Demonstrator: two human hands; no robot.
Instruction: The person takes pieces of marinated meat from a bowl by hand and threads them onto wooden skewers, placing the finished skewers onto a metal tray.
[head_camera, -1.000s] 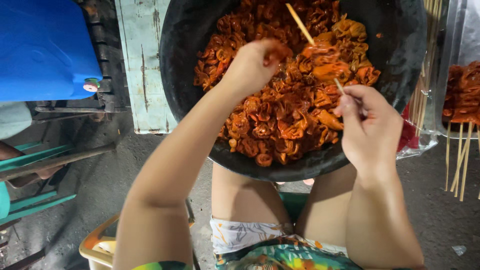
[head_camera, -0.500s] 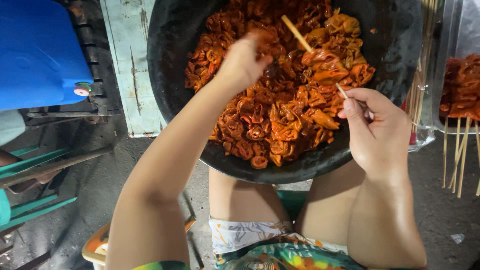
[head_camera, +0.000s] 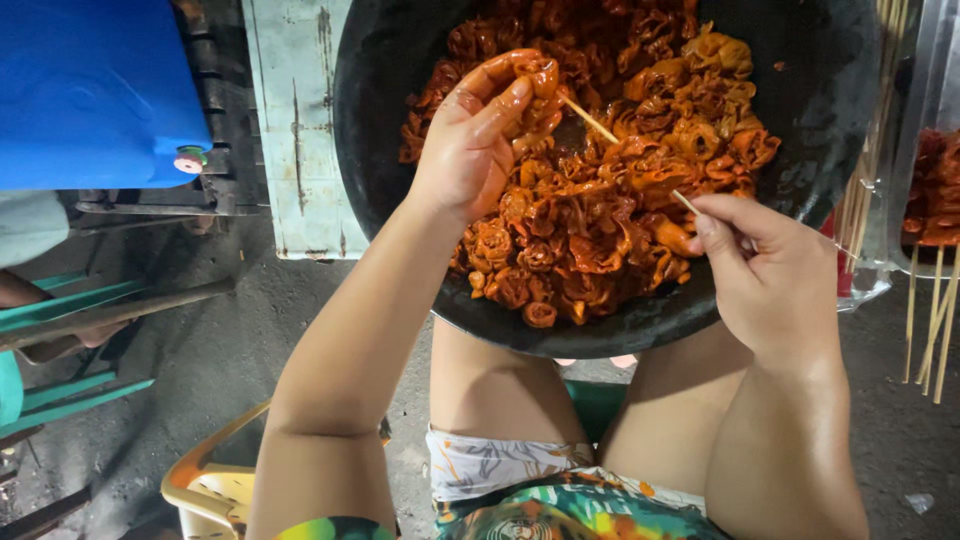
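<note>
Sitting at the top of the view, over bare knees: a big black pan (head_camera: 800, 150), round and deep, its near rim hanging above the thighs. Filling the pan's middle and right side: a glossy heap of orange-red meat pieces (head_camera: 600, 220), curled and sauced, piling toward the far right edge and thinning at the near rim. Lying left of the pan: a blue plastic container (head_camera: 90, 90) with a small cap, and beside it a worn pale-green board (head_camera: 295, 130) touching the pan's left edge. Showing at the lower left: green slats (head_camera: 60, 310) and the yellow rim of a basket (head_camera: 205, 490). Resting at the right edge: a clear tray (head_camera: 935, 190) holding more red meat and a bundle of bare sticks (head_camera: 935, 320).

Reaching in over the pan's left half: the left hand (head_camera: 470, 150), fingers pinching shut on one meat piece (head_camera: 535, 80) lifted just above the heap. Hovering over the pan's near right rim: the right hand (head_camera: 775, 275), fingertips clamping the near end of a thin wooden skewer (head_camera: 595, 122). Running up-left across the heap: that skewer, its far tip meeting the pinched piece.
</note>
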